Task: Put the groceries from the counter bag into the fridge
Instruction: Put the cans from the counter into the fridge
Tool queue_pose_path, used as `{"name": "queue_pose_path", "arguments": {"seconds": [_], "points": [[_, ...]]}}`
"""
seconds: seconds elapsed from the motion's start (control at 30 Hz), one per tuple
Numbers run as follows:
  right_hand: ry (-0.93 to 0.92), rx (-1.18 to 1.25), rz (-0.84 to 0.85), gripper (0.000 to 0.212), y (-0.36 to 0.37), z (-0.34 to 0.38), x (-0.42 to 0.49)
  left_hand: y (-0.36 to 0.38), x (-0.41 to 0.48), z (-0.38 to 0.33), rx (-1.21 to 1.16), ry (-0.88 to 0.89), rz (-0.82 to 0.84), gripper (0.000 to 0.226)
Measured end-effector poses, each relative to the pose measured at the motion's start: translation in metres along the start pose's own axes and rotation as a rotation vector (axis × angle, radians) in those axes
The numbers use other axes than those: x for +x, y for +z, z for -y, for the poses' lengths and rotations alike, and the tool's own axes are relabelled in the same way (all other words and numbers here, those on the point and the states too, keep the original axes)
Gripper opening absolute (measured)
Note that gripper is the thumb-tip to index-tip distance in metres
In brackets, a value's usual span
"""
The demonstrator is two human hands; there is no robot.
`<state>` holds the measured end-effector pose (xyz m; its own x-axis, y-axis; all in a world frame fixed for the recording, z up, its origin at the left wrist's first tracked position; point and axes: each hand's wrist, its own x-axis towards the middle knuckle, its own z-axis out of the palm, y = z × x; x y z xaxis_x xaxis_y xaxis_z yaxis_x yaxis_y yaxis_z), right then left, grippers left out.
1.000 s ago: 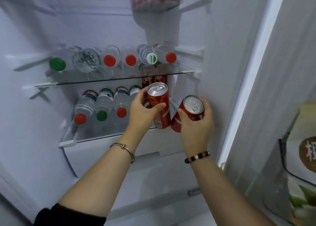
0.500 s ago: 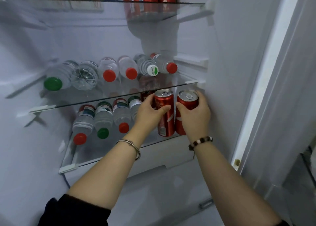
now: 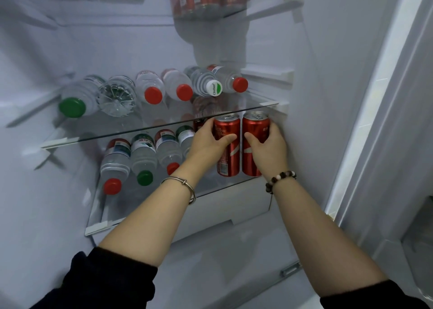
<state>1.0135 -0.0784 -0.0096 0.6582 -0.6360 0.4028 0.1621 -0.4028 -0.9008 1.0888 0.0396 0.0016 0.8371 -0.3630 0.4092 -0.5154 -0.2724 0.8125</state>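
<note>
inside the fridge (image 3: 328, 74), on the lower glass shelf (image 3: 131, 205), water bottles (image 3: 143, 154) lie sideways at left, seemingly saving the right end for upright tins. there the left hand (image 3: 206, 142) grips the left can (image 3: 228, 161) and the right hand (image 3: 267, 147) the right can (image 3: 251, 163), fingers curled round each, cans just beside each other.

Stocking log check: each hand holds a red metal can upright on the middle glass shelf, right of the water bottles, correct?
Wrong shelf. In the head view the left hand grips the left red metal can and the right hand the right red metal can, both upright on the lowest glass shelf, under the middle glass shelf, right of the clear plastic water bottles.
</note>
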Motion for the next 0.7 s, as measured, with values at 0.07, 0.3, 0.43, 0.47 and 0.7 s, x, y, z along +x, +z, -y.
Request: {"name": "queue_pose_path", "arguments": {"seconds": [0.07,0.3,0.43,0.47,0.7], "points": [[0.033,-0.08,0.074,0.046,-0.001,-0.005,0.0,-0.001,0.001,0.003,0.0,0.03,0.002,0.037],[0.093,-0.28,0.175,0.032,-0.001,-0.018,0.007,-0.012,0.007,0.013,0.223,0.08,0.112,0.06],[0.084,-0.33,0.149,0.035,0.008,-0.017,0.01,-0.01,0.01,0.026,0.397,0.072,0.078,0.064],[0.077,-0.35,0.153,0.037,0.011,-0.019,0.01,-0.009,0.01,0.029,0.409,0.071,0.059,0.065],[0.05,-0.428,0.148,0.042,0.032,-0.034,0.018,-0.01,0.024,0.041,0.411,0.046,0.026,0.064]]}}
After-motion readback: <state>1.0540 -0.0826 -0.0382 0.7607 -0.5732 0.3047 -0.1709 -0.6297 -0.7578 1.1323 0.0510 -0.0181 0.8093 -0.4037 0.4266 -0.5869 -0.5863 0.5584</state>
